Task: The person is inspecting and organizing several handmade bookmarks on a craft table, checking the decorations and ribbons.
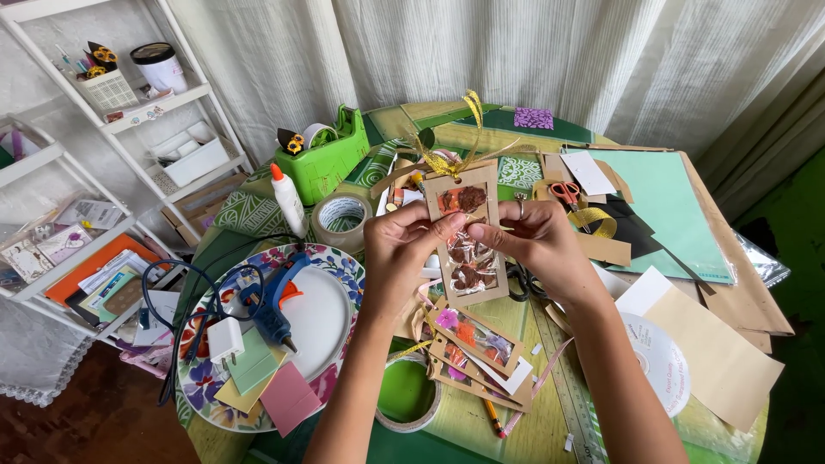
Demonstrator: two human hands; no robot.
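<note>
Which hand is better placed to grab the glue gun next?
Left. The left hand is on the same side as the glue gun resting on the plate. The right hand would have to cross over the bookmark, which both hands pinch.

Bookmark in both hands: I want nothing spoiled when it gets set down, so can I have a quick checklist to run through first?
1. Both hands on the bookmark: ok; left hand and right hand pinch its side edges.
2. Gold ribbon tied at its top: ok, bow in place.
3. Pressed pieces inside the windows flat: cannot tell, fingers cover part.
4. Glue gun parked away from paper: not ok; it lies on the floral plate beside coloured paper cards.
5. Scissors shut and out of reach: ok.
6. Free spot below: not ok; finished bookmarks lie there.
</note>
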